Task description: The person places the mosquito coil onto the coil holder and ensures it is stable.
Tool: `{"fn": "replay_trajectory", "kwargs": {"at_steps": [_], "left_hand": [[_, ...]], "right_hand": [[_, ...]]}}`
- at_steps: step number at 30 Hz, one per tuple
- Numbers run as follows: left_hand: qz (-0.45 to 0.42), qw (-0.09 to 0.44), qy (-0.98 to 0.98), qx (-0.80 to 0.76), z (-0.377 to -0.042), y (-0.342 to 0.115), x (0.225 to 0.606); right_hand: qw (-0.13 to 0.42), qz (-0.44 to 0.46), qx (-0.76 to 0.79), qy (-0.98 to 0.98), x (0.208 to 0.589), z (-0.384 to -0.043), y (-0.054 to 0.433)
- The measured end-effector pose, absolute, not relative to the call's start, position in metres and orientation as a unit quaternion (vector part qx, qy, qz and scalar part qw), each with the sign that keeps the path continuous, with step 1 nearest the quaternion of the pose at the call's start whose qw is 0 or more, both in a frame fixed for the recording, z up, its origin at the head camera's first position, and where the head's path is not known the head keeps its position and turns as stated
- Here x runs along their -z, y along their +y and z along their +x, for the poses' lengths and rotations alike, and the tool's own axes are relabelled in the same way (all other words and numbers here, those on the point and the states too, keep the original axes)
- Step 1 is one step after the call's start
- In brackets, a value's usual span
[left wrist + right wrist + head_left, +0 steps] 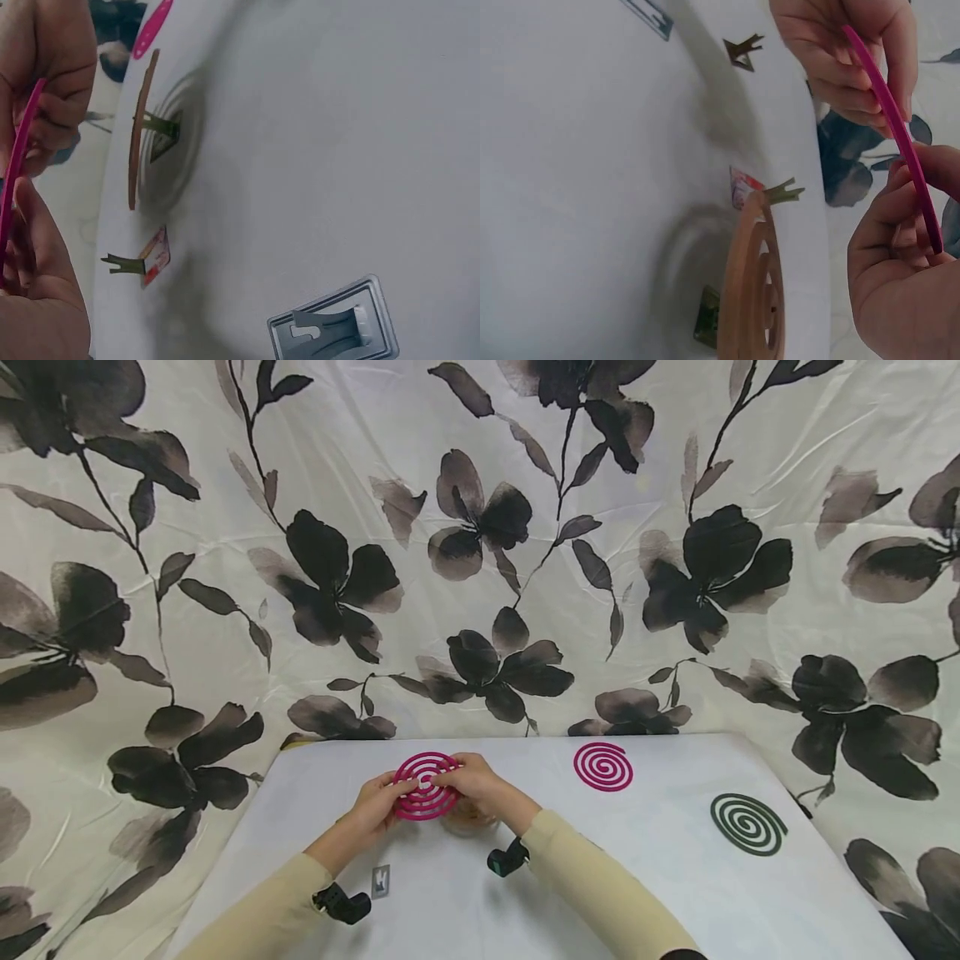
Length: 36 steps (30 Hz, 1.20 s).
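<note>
Fingers (847, 73) of the left hand (372, 810) and right hand (480, 785) pinch 1 thin, round magenta spiral (897, 120).

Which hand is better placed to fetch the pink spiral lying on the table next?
Probably the right hand: it is nearer the loose pink spiral, while the left hand is farther off. Both hands grip the held spiral, so the right would have to let go first.

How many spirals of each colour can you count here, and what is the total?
Pink: 2 (held pink spiral, flat pink spiral)
Green: 1 (green spiral)
Brown: 1 (brown spiral)
Total: 4 spirals
</note>
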<state>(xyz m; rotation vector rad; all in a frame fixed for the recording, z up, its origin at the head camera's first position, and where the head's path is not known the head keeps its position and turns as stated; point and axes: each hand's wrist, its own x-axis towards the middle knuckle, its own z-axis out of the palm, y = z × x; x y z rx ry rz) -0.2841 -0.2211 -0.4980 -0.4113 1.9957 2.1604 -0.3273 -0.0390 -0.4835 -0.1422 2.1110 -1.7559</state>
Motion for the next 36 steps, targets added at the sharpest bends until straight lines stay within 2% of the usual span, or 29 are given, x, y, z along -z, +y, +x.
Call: {"fn": "replay_trajectory", "kwargs": {"at_steps": [7,36], "left_hand": [[-0.151,0.071,0.667,-0.726,-0.292,-0.222,0.506],[-0.175,0.079,0.659,-0.727,-0.298,-0.224,0.525]], "right_hand": [[0.195,-0.036,0.628,0.752,0.488,-0.336,-0.047],[0.191,-0.025,0.624,0.757,0.511,-0.346,-0.059]]}}
